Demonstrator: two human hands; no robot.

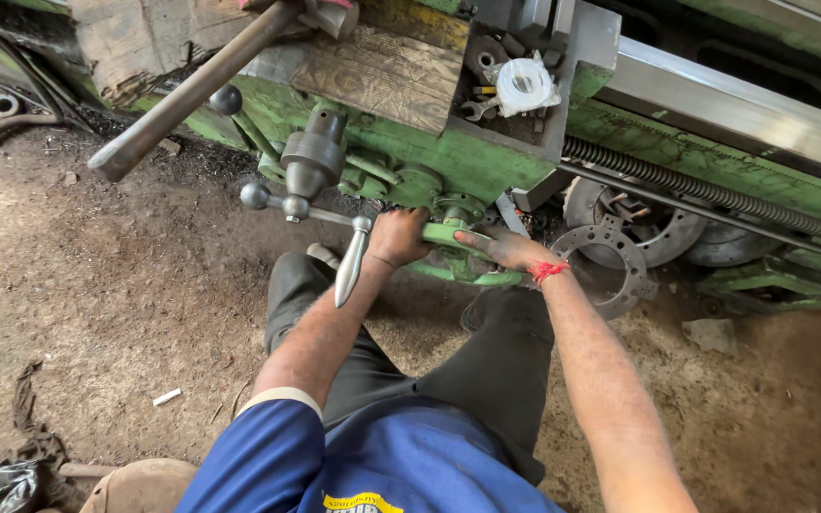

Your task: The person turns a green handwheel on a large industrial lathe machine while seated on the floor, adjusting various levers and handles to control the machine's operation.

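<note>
— Where were the hands?
— Both gripped the round green-painted metal handwheel (463,249) low on the front of the green lathe (486,157); the left hand (398,237) clenched its upper rim, the right hand (505,250) grasped its right side
— Anything close by?
— A tapered steel lever handle (351,261) hung just beside the left wrist

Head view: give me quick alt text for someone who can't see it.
Both hands grip a green handwheel on a green lathe: left hand on its left rim, right hand on its right. A steel crank handle hangs beside the left wrist, above a dirt floor.
</note>
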